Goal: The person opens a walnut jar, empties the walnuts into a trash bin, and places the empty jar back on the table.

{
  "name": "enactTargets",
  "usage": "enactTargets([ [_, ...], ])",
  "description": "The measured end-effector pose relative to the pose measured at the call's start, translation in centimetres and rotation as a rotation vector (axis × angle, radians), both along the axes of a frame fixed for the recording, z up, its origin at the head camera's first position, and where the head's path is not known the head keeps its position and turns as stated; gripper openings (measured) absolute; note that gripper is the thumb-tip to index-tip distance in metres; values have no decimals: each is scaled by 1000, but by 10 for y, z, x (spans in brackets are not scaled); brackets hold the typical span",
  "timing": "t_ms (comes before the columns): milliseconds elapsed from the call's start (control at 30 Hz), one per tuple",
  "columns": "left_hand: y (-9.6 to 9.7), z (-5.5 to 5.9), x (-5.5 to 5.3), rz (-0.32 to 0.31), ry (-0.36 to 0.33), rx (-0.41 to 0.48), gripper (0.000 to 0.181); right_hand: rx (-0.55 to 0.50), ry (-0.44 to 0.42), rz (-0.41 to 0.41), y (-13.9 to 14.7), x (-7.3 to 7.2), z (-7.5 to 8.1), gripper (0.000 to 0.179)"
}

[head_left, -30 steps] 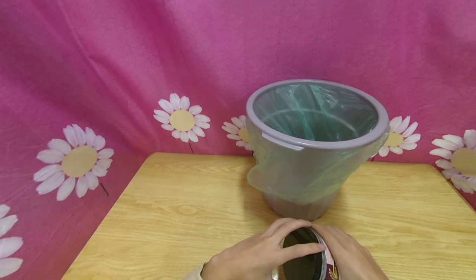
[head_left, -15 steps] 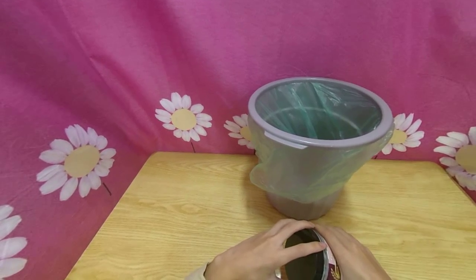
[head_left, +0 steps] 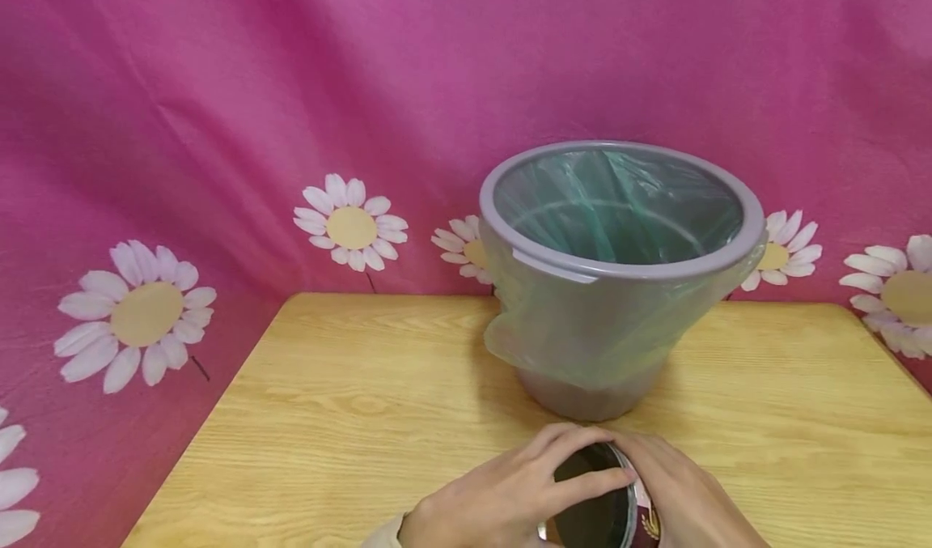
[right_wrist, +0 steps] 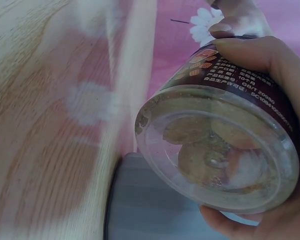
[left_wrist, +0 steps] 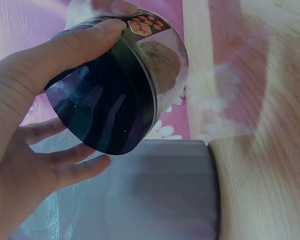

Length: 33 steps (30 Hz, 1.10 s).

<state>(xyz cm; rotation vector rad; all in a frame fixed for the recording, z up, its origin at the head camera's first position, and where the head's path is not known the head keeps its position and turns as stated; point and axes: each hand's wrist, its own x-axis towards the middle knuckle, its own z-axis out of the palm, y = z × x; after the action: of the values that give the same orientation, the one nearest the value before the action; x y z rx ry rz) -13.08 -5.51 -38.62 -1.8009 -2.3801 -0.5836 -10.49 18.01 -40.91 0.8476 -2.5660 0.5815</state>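
Observation:
Tilted on its side between my hands is a clear plastic jar [right_wrist: 240, 95] with a maroon printed label and a dark lid [left_wrist: 107, 107]. Round, brown, biscuit-like pieces show through the base in the right wrist view. My left hand [head_left: 495, 491] grips the lid, its thumb and fingers spread around the rim. My right hand [head_left: 684, 491] holds the jar's body, fingers curled round the label. In the head view the hands cover much of the jar, and its lower part runs out of frame.
A grey waste bin [head_left: 622, 271] with a translucent green liner [head_left: 597, 337] folded over its rim stands just beyond my hands. It rests on a wooden table [head_left: 328, 418]. A pink cloth [head_left: 408, 70] with white daisies hangs behind and at the left.
The head view shifts slightly, so the bin sits a little higher in it. Both hands keep their hold on the jar, with hardly any movement showing.

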Motion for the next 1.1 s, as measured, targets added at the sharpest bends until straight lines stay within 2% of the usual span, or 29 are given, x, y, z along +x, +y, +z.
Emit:
enactTargets([
  [100,2,1,0,-1,6,-4,86,-5,9,12,1,-1,0,109],
  [233,4,3,0,12,50,-44,87,-7,8,6,3,-1,-1,109],
  [367,4,3,0,25,36,-53,89,-9,-11,-2,3,-1,0,108],
  [467,4,3,0,21,1,-26,90,-16,-9,-4,3,-1,1,108],
  [667,3,1,0,22,-11,27,89,-20,35,1,3,0,3,108],
  [900,3,-2,0,20,17,86,83,-16,44,17,2,-1,5,107],
  [1100,1,-3,-1,13,15,116,82,-25,48,21,0,0,6,109],
])
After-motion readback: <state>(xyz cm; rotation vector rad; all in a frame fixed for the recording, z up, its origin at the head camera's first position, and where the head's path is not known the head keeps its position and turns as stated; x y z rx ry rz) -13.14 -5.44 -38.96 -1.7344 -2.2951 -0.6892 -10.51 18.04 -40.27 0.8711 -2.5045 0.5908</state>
